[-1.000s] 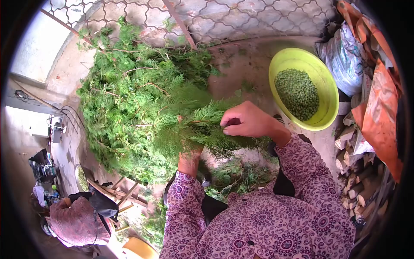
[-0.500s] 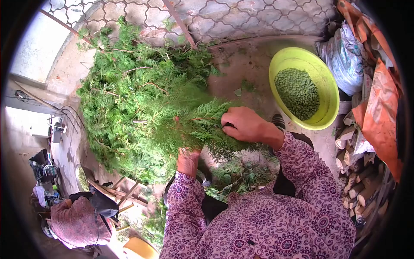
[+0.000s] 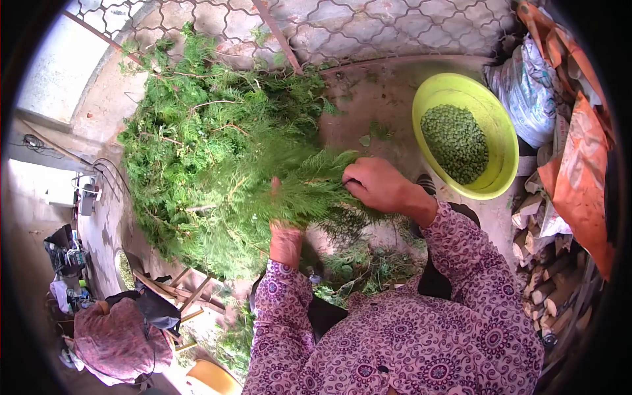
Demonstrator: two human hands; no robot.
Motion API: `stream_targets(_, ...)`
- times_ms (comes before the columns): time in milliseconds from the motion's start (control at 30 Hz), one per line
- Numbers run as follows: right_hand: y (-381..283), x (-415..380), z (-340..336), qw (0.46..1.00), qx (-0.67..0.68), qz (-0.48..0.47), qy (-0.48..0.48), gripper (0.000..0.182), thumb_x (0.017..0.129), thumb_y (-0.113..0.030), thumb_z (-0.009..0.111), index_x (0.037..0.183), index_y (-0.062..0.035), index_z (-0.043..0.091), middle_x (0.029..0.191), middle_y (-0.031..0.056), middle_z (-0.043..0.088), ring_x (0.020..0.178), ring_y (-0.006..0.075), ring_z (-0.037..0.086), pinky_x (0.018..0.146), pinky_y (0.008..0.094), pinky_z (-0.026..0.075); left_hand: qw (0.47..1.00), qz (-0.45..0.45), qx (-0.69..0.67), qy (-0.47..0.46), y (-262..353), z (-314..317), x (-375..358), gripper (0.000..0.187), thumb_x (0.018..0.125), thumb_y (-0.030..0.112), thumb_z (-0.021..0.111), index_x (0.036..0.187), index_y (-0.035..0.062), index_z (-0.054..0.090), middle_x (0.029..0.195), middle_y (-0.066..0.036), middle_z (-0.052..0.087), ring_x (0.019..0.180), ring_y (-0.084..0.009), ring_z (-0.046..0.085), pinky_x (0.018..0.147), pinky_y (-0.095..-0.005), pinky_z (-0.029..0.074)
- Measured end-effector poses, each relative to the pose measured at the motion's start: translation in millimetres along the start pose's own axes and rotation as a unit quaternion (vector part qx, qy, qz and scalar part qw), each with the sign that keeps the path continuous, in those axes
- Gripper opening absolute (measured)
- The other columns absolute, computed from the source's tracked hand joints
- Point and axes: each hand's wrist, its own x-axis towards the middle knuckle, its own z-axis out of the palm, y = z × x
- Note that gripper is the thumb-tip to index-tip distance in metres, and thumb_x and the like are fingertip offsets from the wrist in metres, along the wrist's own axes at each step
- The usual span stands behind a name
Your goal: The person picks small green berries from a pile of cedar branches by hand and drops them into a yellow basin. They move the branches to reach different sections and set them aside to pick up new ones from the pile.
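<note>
A leafy green conifer branch (image 3: 303,194) lies across my left hand (image 3: 284,232), partly blurred by motion. Most of that hand is covered by the foliage; the wrist and one finger show, closed about the branch. My right hand (image 3: 378,184) is at the branch's right end, thumb and fingers pinched together on the tip of a sprig. Behind and to the left spreads a large heap of cut conifer branches (image 3: 178,145). Below the hands, between my knees, lie more loose green sprigs (image 3: 368,266).
To the right stands a yellow-green basin (image 3: 503,141) part-filled with small round green cones (image 3: 454,141). White sacks (image 3: 526,92), an orange sheet (image 3: 579,191) and stacked firewood (image 3: 553,289) line the right side. A metal lattice (image 3: 395,29) borders the back. Another person (image 3: 122,336) is at lower left, near a yellow-orange tub (image 3: 214,378).
My right hand has shifted slightly right and up, its fingers drawn closer together at the sprig's tip. The branch in my left hand has moved a little and is more blurred.
</note>
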Motion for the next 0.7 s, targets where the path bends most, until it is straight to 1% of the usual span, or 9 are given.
stream_targets(33, 0, 0, 1, 1.0, 0.0, 0.0, 0.0, 0.01, 0.076, -0.012, 0.053, 0.08, -0.0039, 0.055, 0.074, 0.015, 0.054, 0.071, 0.0346, 0.053, 0.063, 0.0423, 0.042, 0.947, 0.157, 0.259, -0.107, -17, -18, 6, 0.05, 0.086, 0.048, 0.044, 0.115, 0.0072, 0.049, 0.113, -0.01, 0.053, 0.101, -0.0244, 0.05, 0.091, -0.041, 0.038)
stream_targets(167, -6, 1, 1, 0.993, -0.076, 0.036, 0.079, 0.008, 0.076, -0.011, 0.054, 0.077, -0.0038, 0.054, 0.073, 0.0151, 0.054, 0.069, 0.0342, 0.053, 0.062, 0.0425, 0.041, 0.902, 0.266, 0.327, -0.099, 11, 3, -4, 0.048, 0.087, 0.045, 0.043, 0.117, 0.0075, 0.048, 0.114, -0.011, 0.052, 0.103, -0.0253, 0.049, 0.092, -0.0408, 0.037)
stream_targets(200, -8, 2, 1, 0.991, -0.086, 0.043, 0.091, 0.007, 0.076, -0.011, 0.055, 0.076, -0.0038, 0.054, 0.073, 0.0152, 0.054, 0.07, 0.0339, 0.053, 0.062, 0.0424, 0.041, 0.998, 0.056, 0.015, 0.007, 40, 33, -13, 0.046, 0.088, 0.043, 0.043, 0.116, 0.007, 0.048, 0.114, -0.011, 0.052, 0.103, -0.0258, 0.048, 0.092, -0.0411, 0.038)
stream_targets(233, -7, 3, 0, 0.991, -0.086, 0.041, 0.09, 0.007, 0.076, -0.011, 0.055, 0.076, -0.0038, 0.054, 0.073, 0.0152, 0.054, 0.07, 0.0339, 0.053, 0.062, 0.0424, 0.041, 0.934, -0.162, -0.3, 0.111, 55, 50, -17, 0.045, 0.088, 0.042, 0.043, 0.115, 0.0064, 0.049, 0.114, -0.012, 0.052, 0.103, -0.0264, 0.048, 0.092, -0.0413, 0.038)
stream_targets(367, 15, 4, -2, 0.986, -0.083, 0.034, 0.143, 0.008, 0.077, -0.011, 0.054, 0.075, -0.0033, 0.054, 0.071, 0.0155, 0.054, 0.069, 0.033, 0.053, 0.063, 0.042, 0.042, 0.949, -0.164, -0.2, 0.18, 53, 49, -16, 0.043, 0.088, 0.041, 0.044, 0.112, 0.0057, 0.049, 0.114, -0.013, 0.051, 0.103, -0.027, 0.048, 0.091, -0.0414, 0.038)
stream_targets(467, 33, 7, -42, 0.948, -0.154, 0.092, 0.261, 0.011, 0.08, -0.011, 0.049, 0.077, -0.0014, 0.055, 0.07, 0.0119, 0.056, 0.066, 0.025, 0.055, 0.058, 0.0366, 0.043, 0.944, -0.104, -0.297, 0.1, 49, 22, -20, 0.037, 0.088, 0.036, 0.045, 0.109, 0.0061, 0.052, 0.105, -0.01, 0.055, 0.097, -0.0231, 0.051, 0.087, -0.0362, 0.041)
stream_targets(567, 34, 3, -73, 0.938, 0.086, 0.202, 0.269, 0.014, 0.08, -0.011, 0.051, 0.086, 0.0014, 0.054, 0.074, 0.0129, 0.056, 0.065, 0.0212, 0.058, 0.056, 0.032, 0.047, 0.931, -0.057, -0.357, 0.04, 47, -3, -9, 0.033, 0.088, 0.032, 0.046, 0.107, 0.0064, 0.053, 0.099, -0.007, 0.058, 0.092, -0.0205, 0.053, 0.084, -0.0328, 0.042)
stream_targets(633, 16, 0, -74, 0.822, 0.421, 0.301, 0.237, 0.017, 0.082, -0.009, 0.046, 0.094, -0.0015, 0.054, 0.08, 0.0058, 0.057, 0.064, 0.0101, 0.056, 0.051, 0.0207, 0.045, 0.927, -0.061, -0.277, 0.247, 48, -7, -1, 0.027, 0.087, 0.027, 0.048, 0.105, 0.0071, 0.054, 0.094, -0.005, 0.059, 0.088, -0.0184, 0.053, 0.081, -0.0296, 0.043)
stream_targets(700, 13, -1, -61, 0.862, 0.43, 0.223, 0.15, 0.019, 0.081, -0.009, 0.049, 0.097, 0.0007, 0.052, 0.082, 0.0079, 0.056, 0.063, 0.0111, 0.056, 0.054, 0.0205, 0.047, 0.932, -0.078, -0.255, 0.246, 51, -6, -1, 0.026, 0.087, 0.024, 0.049, 0.106, 0.0075, 0.054, 0.096, -0.005, 0.059, 0.087, -0.0186, 0.053, 0.079, -0.0302, 0.043)
